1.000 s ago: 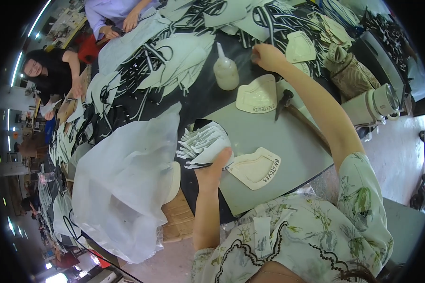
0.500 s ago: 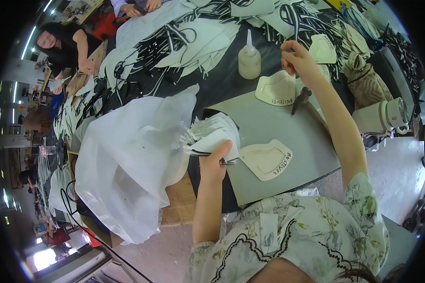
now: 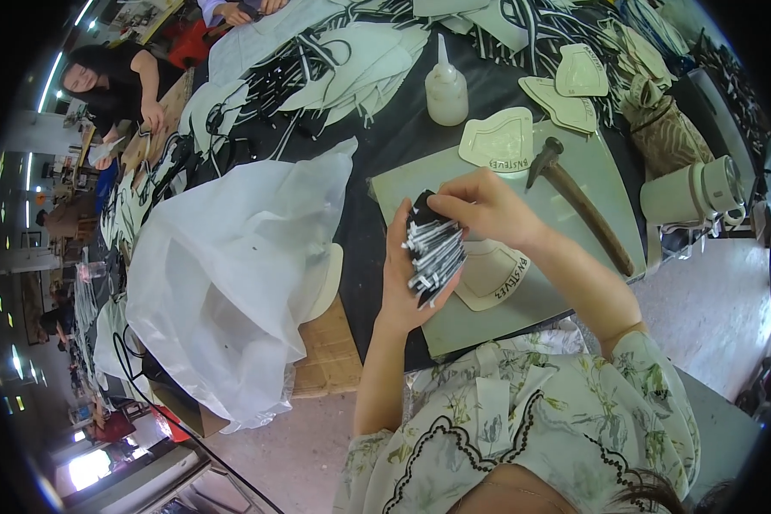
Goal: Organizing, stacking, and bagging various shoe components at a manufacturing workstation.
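Observation:
A thick bundle of black-and-white cut pieces (image 3: 435,257), its layered edges facing up, rests in my left hand (image 3: 397,287), whose fingers and thumb wrap its sides. My right hand (image 3: 491,206) has its fingers closed on the upper right corner of the same bundle. Partly covered by the hands and bundle, a cream curved template (image 3: 495,276) with dark lettering lies on the grey-green board (image 3: 604,167). Just beyond my right hand is another cream template (image 3: 497,141). A hammer (image 3: 587,199) with a wooden handle lies on the board to the right.
A squeeze bottle (image 3: 446,96) stands beyond the board. More cream templates (image 3: 561,103) lie at the far right, near a pale flask (image 3: 690,193). A large white plastic bag (image 3: 231,248) fills the left. White pieces with black straps (image 3: 360,77) cover the far table; a co-worker (image 3: 116,81) sits far left.
My right hand has come back from the far templates to the bundle. My left hand has turned the bundle so its layered black-and-white edges face up. The hammer is now uncovered.

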A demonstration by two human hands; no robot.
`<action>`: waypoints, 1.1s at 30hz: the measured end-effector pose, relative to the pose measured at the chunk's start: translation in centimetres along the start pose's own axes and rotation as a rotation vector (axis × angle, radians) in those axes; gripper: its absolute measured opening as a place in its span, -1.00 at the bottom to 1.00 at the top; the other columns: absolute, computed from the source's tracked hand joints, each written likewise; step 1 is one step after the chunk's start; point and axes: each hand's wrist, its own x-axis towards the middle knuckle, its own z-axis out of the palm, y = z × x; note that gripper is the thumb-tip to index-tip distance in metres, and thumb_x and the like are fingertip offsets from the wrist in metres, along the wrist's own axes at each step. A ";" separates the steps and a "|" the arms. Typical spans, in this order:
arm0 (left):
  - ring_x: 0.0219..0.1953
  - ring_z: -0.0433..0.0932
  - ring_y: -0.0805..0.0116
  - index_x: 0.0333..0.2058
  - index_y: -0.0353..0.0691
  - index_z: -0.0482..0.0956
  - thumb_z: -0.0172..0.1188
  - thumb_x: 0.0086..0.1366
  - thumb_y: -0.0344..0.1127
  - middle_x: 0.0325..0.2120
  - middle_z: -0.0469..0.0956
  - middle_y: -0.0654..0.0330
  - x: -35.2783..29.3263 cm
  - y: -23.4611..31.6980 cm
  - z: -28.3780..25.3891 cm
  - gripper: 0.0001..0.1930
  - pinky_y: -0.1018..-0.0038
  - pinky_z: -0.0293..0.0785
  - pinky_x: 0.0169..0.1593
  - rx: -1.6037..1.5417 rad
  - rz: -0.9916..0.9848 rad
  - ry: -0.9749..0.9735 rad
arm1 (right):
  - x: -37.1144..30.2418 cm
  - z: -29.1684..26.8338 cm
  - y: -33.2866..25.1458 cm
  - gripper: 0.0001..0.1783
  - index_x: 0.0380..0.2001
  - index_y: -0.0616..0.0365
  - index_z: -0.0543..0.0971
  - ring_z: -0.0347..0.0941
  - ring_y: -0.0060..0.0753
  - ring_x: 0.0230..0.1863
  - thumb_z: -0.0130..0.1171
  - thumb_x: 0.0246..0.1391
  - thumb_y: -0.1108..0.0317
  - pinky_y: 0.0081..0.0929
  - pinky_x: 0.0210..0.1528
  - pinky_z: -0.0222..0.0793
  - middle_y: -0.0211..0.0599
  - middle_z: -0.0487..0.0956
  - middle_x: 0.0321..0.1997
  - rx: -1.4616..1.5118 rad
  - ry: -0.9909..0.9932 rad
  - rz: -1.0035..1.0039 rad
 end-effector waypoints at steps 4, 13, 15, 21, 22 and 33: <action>0.01 0.44 0.23 0.32 -0.13 -0.06 0.34 -0.03 -0.59 0.10 0.29 0.02 -0.9 -2.6 -0.8 -0.01 0.48 0.50 -0.08 0.080 0.008 0.090 | 0.5 1.3 0.4 -0.73 -0.41 0.21 0.62 0.32 -0.73 -0.57 0.08 0.19 0.24 -0.70 -0.53 0.21 -0.50 0.51 -0.56 0.344 0.126 0.123; -0.17 0.48 0.40 0.33 -0.23 -0.37 0.32 -0.04 -0.59 -0.13 0.43 0.16 1.2 2.8 -0.3 0.13 0.49 0.44 -0.09 -0.318 0.047 0.144 | 1.6 1.0 2.6 -0.71 -0.43 0.25 0.57 0.28 -0.66 -0.55 0.12 0.22 0.22 -0.66 -0.49 0.21 -0.50 0.47 -0.53 0.387 0.436 -0.218; -0.17 0.48 0.42 0.33 -0.28 -0.29 0.33 -0.05 -0.58 -0.16 0.45 0.18 1.1 3.3 -0.9 0.10 0.51 0.43 -0.09 -0.362 -0.081 0.092 | 1.3 1.9 2.9 -0.68 -0.43 0.26 0.50 0.14 -0.78 -0.44 0.01 0.29 0.23 -0.70 -0.41 0.11 -0.60 0.36 -0.50 -0.112 0.445 -0.545; -0.14 0.47 0.43 0.13 -0.30 0.25 0.37 -0.07 -0.50 -0.17 0.47 0.21 0.8 0.9 -0.7 -0.26 0.51 0.39 -0.04 -0.432 -0.216 0.126 | 0.2 2.4 2.0 -0.67 -0.28 0.28 0.52 0.26 -0.75 -0.35 -0.04 0.32 0.19 -0.67 -0.24 0.24 -0.55 0.46 -0.42 0.193 0.190 -0.203; -0.13 0.47 0.42 0.11 -0.29 0.28 0.37 -0.07 -0.50 -0.16 0.47 0.20 1.2 0.7 -0.8 -0.29 0.50 0.39 -0.03 -0.481 -0.179 0.139 | 0.1 2.3 2.1 -0.62 -0.20 0.28 0.52 0.31 -0.72 -0.28 -0.01 0.30 0.13 -0.66 -0.16 0.27 -0.50 0.51 -0.34 0.281 0.134 -0.177; 0.16 0.29 0.16 0.28 -0.18 0.04 0.42 0.00 -0.35 0.14 0.22 0.04 1.7 0.2 -1.6 -0.08 0.38 0.30 0.16 0.084 -0.112 -0.145 | -0.2 3.3 2.0 -0.01 0.23 0.34 0.12 0.39 -0.33 0.09 0.44 -0.16 0.16 -0.45 0.14 0.30 -0.12 0.41 0.09 0.637 0.005 -0.082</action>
